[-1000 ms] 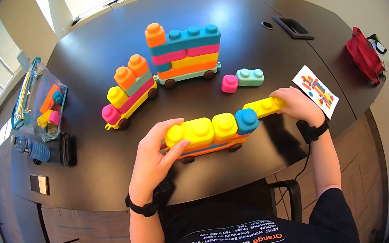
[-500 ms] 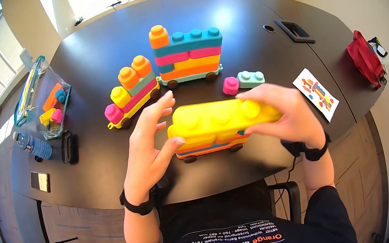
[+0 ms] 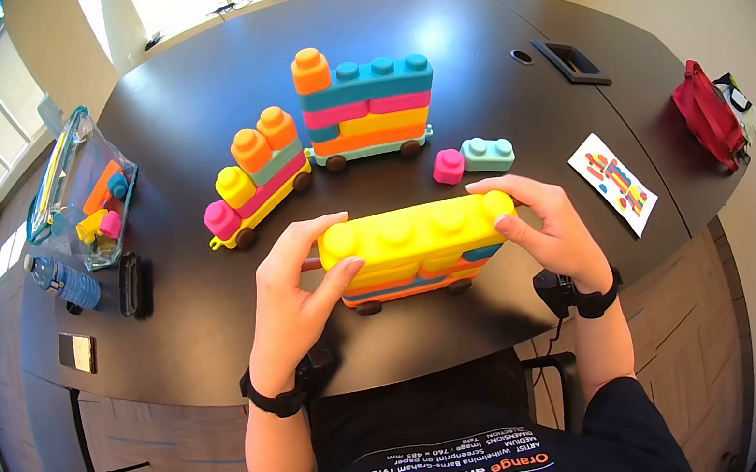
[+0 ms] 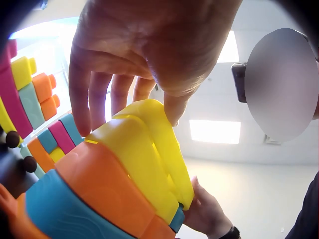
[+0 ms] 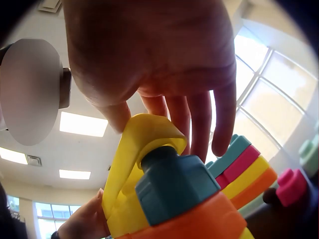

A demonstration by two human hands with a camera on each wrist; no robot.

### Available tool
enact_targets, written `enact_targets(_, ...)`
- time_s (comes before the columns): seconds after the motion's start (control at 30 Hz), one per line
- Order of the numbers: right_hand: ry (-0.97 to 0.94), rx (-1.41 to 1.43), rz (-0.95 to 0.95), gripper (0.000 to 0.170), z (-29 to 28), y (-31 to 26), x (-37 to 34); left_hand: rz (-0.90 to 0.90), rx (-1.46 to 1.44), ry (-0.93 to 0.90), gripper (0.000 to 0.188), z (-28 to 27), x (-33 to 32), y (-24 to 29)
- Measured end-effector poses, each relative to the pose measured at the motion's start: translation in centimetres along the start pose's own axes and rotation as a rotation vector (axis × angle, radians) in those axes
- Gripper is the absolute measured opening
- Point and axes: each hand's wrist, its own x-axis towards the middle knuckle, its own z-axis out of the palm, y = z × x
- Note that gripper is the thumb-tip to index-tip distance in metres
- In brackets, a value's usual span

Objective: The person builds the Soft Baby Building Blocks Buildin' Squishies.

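My left hand (image 3: 294,297) holds the left end of a long yellow building block (image 3: 416,230), thumb in front and fingers behind. At the right end of that block my right hand (image 3: 548,230) grips it the same way. The long block lies across the top of a wheeled block wagon (image 3: 405,286) with yellow, orange and blue layers. In the right wrist view its hollow underside shows above the stud of a small blue block (image 5: 172,184). The left wrist view shows a narrow gap beneath the long yellow block (image 4: 167,144).
Behind stand a stepped block wagon (image 3: 268,189) and a taller one (image 3: 369,110). A pink block (image 3: 449,167) and a mint block (image 3: 489,154) lie loose. Left are a clear bag (image 3: 85,202), water bottle (image 3: 67,282) and phone (image 3: 78,352); right, a picture card (image 3: 615,184) and red bag (image 3: 709,118).
My right hand has brought the long yellow block from beside the wagon onto its top, then shifted to the block's right end. My left hand has moved from the wagon's upper blocks to the long block.
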Motion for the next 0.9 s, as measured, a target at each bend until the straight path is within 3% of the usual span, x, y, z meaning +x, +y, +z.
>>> enact_targets(0.07, 0.008, 0.148, 0.136, 0.037, 0.6, 0.0, -0.8, -0.022, -0.004, 0.000, 0.038, 0.3, 0.0, -0.1)
enact_targets(0.17, 0.058, 0.198, 0.149, 0.038, 1.5, 0.0, -1.3, -0.054, -0.005, -0.004, 0.038, 0.3, 0.0, 0.3)
enact_targets(0.57, 0.098, 0.217, 0.097, 0.037, 2.5, 0.7, -1.5, -0.176, -0.118, -0.023, 0.042, 0.6, -0.6, 0.0)
enact_targets(0.9, 0.107, 0.260, 0.091, 0.039, 2.6, 1.4, -1.6, -0.161, -0.162, -0.012, 0.039, 1.1, -0.9, -0.4)
